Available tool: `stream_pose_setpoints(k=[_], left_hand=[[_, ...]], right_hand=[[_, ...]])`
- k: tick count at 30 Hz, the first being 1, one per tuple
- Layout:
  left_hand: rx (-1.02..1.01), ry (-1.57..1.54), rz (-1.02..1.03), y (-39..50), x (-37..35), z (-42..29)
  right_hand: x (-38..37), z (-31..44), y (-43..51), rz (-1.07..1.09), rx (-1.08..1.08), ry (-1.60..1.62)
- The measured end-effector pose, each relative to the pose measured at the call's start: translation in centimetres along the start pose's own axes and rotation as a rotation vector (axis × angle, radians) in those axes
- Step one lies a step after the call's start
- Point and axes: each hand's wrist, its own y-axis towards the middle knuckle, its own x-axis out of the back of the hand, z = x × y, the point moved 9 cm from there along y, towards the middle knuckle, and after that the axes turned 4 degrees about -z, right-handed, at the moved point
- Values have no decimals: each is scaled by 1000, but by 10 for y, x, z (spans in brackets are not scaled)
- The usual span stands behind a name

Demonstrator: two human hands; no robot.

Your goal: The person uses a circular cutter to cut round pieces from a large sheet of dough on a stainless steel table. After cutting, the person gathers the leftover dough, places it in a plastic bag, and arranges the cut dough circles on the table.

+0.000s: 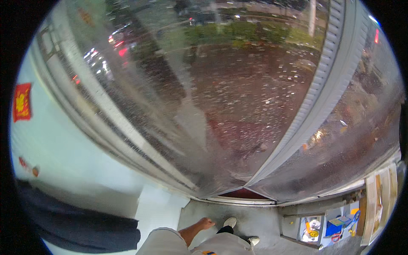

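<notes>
My left hand [207,223] hangs low over the grey floor [197,212], its fingers curled in, and I see nothing in it. It comes from a pale short sleeve [167,240] and touches nothing I can see. My right hand is out of view. Ahead of me hangs a clear plastic curtain [223,153], speckled with wet-looking drops. A pale grey strip [318,98] runs down it, and near the floor a small triangular gap [245,193] shows dark red ground. My shoes, a left one [230,222] and a right one [254,241], point toward the curtain.
A low rack [310,229] at the right holds scissors [336,236], a blue tape-like ring [357,216] and other small items. Dark cloth [83,220] lies along the pale left wall [79,153]. A red decoration [22,102] hangs there. Vehicle lights [119,43] glow outside.
</notes>
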Motion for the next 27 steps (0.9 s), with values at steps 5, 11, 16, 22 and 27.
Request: stream_pose_setpoints(k=[5, 11, 16, 22, 27], left_hand=[[-64, 68, 147, 20, 2, 46], [-68, 448, 135, 44, 4, 16], [-182, 550, 128, 45, -43, -67], [-93, 229, 179, -8, -155, -160], [-160, 350, 310, -60, -267, -234]], right_hand=[[8, -46, -21, -24, -24, 299], [43, -51, -61, -61, -23, 247], [93, -92, -108, -281, -125, 269], [172, -201, -145, -417, -137, 485], [215, -357, -184, -516, -269, 516]])
